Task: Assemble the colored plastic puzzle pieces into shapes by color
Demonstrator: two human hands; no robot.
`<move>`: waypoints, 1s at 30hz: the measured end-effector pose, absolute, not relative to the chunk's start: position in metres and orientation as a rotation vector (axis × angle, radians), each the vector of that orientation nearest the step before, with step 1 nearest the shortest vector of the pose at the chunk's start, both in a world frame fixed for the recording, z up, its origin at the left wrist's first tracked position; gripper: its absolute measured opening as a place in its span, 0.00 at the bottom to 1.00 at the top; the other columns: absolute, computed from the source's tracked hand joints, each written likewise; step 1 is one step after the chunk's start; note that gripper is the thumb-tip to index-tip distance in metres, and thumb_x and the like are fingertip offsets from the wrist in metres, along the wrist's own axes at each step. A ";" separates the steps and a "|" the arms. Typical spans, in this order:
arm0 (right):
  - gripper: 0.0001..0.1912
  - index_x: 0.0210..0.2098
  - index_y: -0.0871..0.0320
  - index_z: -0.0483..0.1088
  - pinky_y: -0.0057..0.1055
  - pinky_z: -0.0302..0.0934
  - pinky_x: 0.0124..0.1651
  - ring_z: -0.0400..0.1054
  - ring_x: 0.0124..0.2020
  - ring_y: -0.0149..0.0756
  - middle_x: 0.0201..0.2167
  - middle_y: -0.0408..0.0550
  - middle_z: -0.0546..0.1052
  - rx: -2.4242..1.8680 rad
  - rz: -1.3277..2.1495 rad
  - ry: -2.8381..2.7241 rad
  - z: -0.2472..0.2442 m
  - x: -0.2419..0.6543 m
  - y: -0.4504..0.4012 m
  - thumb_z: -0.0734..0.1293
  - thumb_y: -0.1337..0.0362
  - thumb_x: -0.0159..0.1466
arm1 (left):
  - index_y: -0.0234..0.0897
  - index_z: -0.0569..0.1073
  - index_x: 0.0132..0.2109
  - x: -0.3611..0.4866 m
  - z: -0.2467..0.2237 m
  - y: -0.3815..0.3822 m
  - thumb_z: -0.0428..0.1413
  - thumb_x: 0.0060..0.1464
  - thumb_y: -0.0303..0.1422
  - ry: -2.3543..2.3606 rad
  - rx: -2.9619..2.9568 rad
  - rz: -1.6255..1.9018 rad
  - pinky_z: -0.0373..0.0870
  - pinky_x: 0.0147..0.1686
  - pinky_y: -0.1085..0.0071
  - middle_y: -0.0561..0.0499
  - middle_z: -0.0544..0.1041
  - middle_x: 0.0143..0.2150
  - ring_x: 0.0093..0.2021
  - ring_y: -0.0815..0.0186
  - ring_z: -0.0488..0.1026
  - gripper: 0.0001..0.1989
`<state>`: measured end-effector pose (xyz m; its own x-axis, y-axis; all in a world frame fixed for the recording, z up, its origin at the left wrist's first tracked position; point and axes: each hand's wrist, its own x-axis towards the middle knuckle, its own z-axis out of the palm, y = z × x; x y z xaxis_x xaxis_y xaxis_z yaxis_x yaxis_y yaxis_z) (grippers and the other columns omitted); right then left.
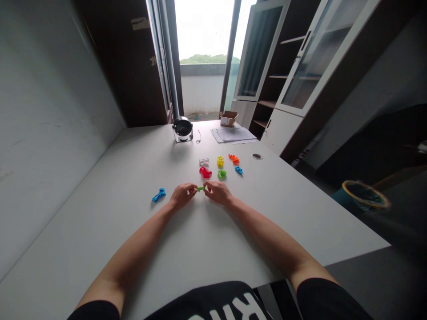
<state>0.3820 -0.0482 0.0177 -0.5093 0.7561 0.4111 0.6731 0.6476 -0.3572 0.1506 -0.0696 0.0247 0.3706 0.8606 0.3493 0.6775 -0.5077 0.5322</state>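
My left hand and my right hand meet above the white table, pinching a small green plastic piece from either side between their fingertips. Much of that piece is hidden by my fingers. Left of my left hand lies a blue interlocking plastic piece. Farther ahead, several small plastic pieces sit in a loose cluster: white, yellow, orange, red, lime green and blue. None of these touches my hands.
At the far end of the table stand a small round black fan, a cardboard box and a stack of papers. A wall runs along the left side, glass-fronted cabinets stand at the back right, and a waste bin sits on the floor to the right.
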 end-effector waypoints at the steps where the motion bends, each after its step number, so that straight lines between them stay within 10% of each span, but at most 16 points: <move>1: 0.07 0.42 0.54 0.71 0.25 0.51 0.34 0.66 0.30 0.31 0.30 0.42 0.76 -1.126 0.184 -2.321 0.018 0.384 -0.048 0.66 0.63 0.64 | 0.41 0.78 0.43 0.151 0.025 -0.070 0.54 0.62 0.35 1.353 2.334 0.878 0.66 0.36 0.74 0.52 0.79 0.35 0.31 0.69 0.71 0.09; 30: 0.07 0.38 0.54 0.70 0.28 0.50 0.32 0.67 0.30 0.34 0.31 0.45 0.77 -1.867 0.051 -1.865 0.009 0.438 -0.005 0.67 0.58 0.62 | 0.40 0.78 0.41 0.149 0.024 -0.070 0.51 0.61 0.32 1.349 2.341 0.842 0.65 0.35 0.72 0.51 0.79 0.36 0.31 0.68 0.71 0.10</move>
<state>0.4382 -0.0047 0.0092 0.0624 0.9472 0.3145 0.9286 0.0605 -0.3662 0.1491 -0.0695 0.0243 0.3835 0.8610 0.3342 0.6783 -0.5081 0.5307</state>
